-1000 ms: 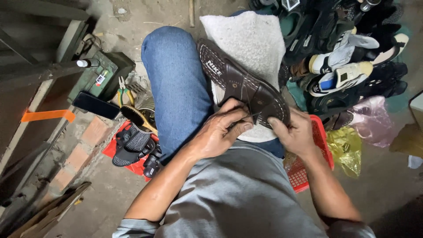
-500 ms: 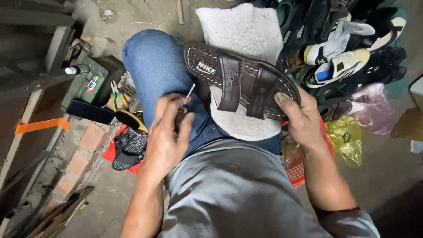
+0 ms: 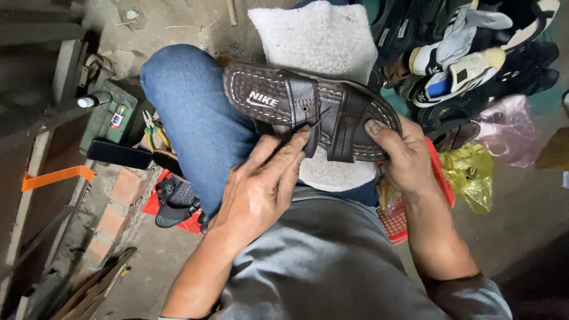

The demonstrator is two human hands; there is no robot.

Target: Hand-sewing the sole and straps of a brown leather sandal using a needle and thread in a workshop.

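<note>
A dark brown leather sandal [image 3: 267,95] with two straps and pale stitching lies across my lap on a white fuzzy cloth [image 3: 320,35] draped over my right knee. My right hand [image 3: 403,160] grips its right end, thumb on the edge of the footbed. My left hand [image 3: 267,184] reaches up from below, fingers pressed together against the near edge by the middle strap. They pinch a thin dark thread [image 3: 317,118] that runs up to the strap. My left knee in blue jeans [image 3: 189,101] is raised beside the sandal.
A pile of shoes [image 3: 468,65] fills the top right, with pink [image 3: 504,130] and yellow [image 3: 471,178] plastic bags below it. A red basket [image 3: 394,222] sits by my right hip. On the left are a green box [image 3: 109,112], pliers [image 3: 151,127], a black brush [image 3: 118,154], black sandals [image 3: 175,198] and bricks [image 3: 124,189].
My left hand has left my thigh, where it held a thin pale tool, and gone up to the sandal's middle strap. My right hand keeps its grip on the sandal.
</note>
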